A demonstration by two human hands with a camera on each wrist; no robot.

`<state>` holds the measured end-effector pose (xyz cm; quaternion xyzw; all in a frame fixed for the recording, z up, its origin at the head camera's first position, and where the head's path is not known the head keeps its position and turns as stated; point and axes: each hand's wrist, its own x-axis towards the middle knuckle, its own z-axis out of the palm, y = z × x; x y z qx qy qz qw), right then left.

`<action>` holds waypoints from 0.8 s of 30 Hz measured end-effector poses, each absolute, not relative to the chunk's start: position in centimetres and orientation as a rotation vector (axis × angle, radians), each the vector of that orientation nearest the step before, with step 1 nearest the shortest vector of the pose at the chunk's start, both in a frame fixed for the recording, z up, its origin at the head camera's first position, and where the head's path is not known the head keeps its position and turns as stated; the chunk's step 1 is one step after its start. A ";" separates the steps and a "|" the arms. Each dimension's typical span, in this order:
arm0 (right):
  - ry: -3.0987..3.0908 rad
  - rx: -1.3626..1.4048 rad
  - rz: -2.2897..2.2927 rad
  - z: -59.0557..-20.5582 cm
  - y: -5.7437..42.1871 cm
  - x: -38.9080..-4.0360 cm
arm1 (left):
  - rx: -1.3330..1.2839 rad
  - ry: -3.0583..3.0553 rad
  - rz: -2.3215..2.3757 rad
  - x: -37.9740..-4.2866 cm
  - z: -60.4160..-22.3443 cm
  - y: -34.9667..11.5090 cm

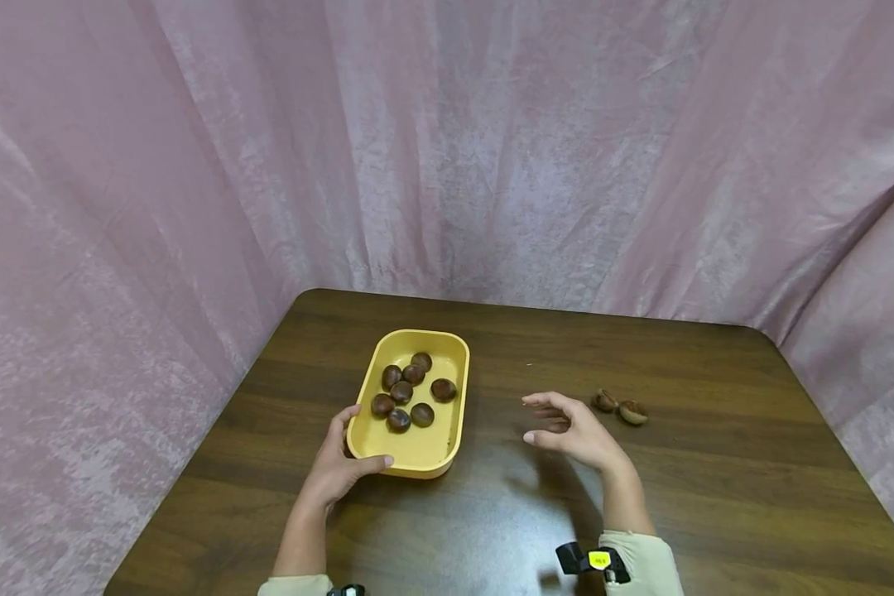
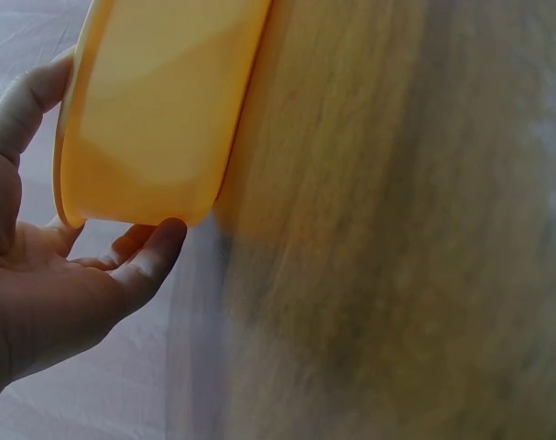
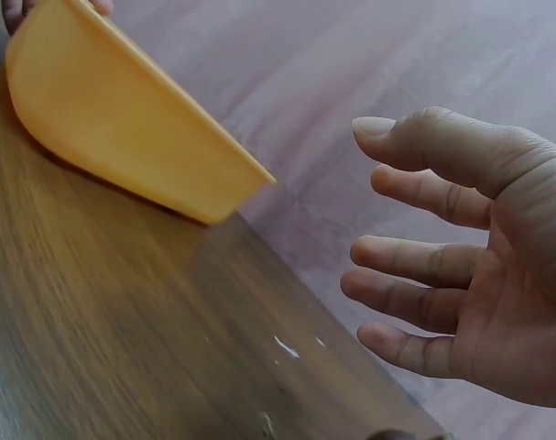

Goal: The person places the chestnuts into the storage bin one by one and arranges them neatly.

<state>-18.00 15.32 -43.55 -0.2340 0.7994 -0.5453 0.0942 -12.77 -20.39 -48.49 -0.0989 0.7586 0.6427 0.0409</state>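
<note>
A yellow rectangular plastic tub (image 1: 417, 451) stands on the table with several chestnuts (image 1: 443, 390) inside, mostly grouped toward its left and middle. At its near left corner, my left hand (image 1: 335, 468) grips the tub, with the thumb on the near rim and other fingers along the left side; the left wrist view shows fingertips (image 2: 172, 234) against the outer wall. To the right of the tub, my right hand (image 1: 577, 434) is held over the table with loosely bent fingers apart and nothing between them. Just beyond it lie two brown-and-pale chestnut shell pieces (image 1: 632, 412).
The dark wooden table (image 1: 715, 463) has rounded far corners, and pink velvety curtains (image 1: 492, 165) hang close behind it and along its sides. Small pale scraps (image 3: 287, 347) lie on the tabletop in the right wrist view.
</note>
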 end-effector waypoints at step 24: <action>2.490 -0.470 -1.731 -46.4 21.0 -17.4 | -0.316 2.332 1.952 -13.1 -48.7 -20.5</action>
